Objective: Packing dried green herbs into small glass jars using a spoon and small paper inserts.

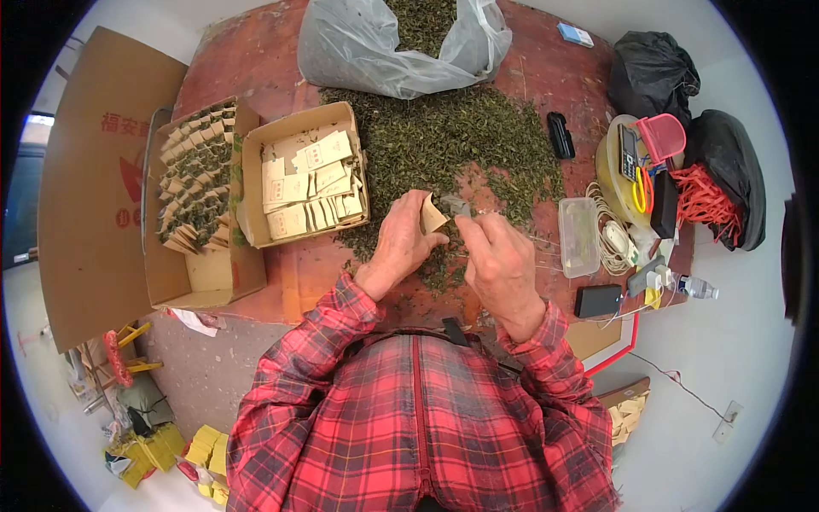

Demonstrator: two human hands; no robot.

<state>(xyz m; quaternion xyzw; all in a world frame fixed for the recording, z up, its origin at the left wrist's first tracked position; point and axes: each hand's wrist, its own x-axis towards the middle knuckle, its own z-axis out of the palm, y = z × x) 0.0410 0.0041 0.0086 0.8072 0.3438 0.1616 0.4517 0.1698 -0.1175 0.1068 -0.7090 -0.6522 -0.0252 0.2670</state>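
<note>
My left hand point(402, 240) holds a small tan paper packet point(434, 216) upright, its mouth facing up. Close to its right, my right hand point(500, 265) grips a small grey, translucent scoop-like tool point(455, 206), its tip near the packet. Both hands are over a spread heap of dried green leaves point(448, 128) on the red table. Left of my left hand stands a cardboard box point(251, 187) of flat printed paper packets point(286, 190). Beside it, a longer cardboard box point(248, 281) has rows of upright packets point(195, 173) with dark leaf showing among them.
A clear plastic bag point(358, 57) of leaves stands at the back. On the right are a clear plastic container point(579, 237), a black case point(560, 136), a round tub point(604, 160) with scissors point(642, 191), coiled cable point(601, 224), a black box point(597, 301) and black bags point(652, 73).
</note>
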